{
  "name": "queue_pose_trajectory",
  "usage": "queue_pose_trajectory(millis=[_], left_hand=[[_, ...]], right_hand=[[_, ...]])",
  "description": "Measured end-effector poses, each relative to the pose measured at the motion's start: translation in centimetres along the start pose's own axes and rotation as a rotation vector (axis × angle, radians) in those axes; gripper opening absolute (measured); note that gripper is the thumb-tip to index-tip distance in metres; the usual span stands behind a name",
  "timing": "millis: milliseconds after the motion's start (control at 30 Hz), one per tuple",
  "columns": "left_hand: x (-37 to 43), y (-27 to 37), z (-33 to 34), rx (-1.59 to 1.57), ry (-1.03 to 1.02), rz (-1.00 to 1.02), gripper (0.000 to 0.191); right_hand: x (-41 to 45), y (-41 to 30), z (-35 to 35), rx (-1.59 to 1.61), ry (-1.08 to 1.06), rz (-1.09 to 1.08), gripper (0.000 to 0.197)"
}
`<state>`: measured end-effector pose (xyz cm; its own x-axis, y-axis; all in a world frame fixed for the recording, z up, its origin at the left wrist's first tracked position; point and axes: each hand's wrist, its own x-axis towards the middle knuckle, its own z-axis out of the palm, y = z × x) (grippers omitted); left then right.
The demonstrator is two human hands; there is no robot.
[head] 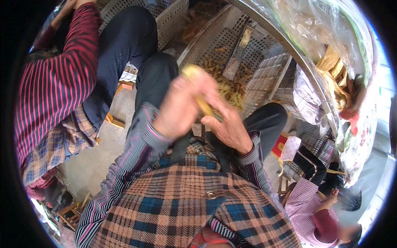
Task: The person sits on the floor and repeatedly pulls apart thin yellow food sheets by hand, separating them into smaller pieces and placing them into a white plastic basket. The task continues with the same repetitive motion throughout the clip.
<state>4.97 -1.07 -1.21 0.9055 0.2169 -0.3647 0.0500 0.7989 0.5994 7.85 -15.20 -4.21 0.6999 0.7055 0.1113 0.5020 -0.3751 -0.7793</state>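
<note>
Both hands meet over my lap, in front of a plastic crate. My left hand (187, 102), blurred by motion, lies over a yellowish piece (204, 106) whose kind I cannot tell; whether its fingers grip it is unclear. My right hand (228, 127) holds the lower end of that piece between thumb and fingers. Another yellow part shows at the top of the hands, also blurred. Beyond them, the perforated crate (201, 38) holds many small yellow-brown pieces (231, 93) and a long, narrow board-like tool (237, 54) leaning inside. A small wooden block (197, 129) shows below my hands.
A co-worker in a striped sleeve (57, 93) sits close at the left. At the right, a metal rim (305, 63) borders plastic sheeting and large dried yellow pieces (333, 73). Another person in a checked garment (305, 201) sits at lower right. More crates (172, 23) stand ahead.
</note>
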Motion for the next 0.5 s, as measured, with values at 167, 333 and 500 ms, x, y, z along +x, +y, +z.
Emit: queue_pose_trajectory(millis=[167, 333, 500], left_hand=[[-0.2, 6.0, 2.5, -0.081, -0.613, 0.081, 0.026], [2.9, 5.8, -2.8, 0.487, -0.434, 0.24, 0.02], [-2.6, -0.8, -2.2, 0.708, -1.153, -0.408, 0.019]], right_hand=[[-3.7, -4.8, -1.9, 0.859, -0.297, 0.127, 0.021], [-2.3, -6.9, -4.7, 0.143, 0.25, -0.169, 0.015], [0.3, -3.6, -4.1, 0.237, -0.264, 0.224, 0.019]])
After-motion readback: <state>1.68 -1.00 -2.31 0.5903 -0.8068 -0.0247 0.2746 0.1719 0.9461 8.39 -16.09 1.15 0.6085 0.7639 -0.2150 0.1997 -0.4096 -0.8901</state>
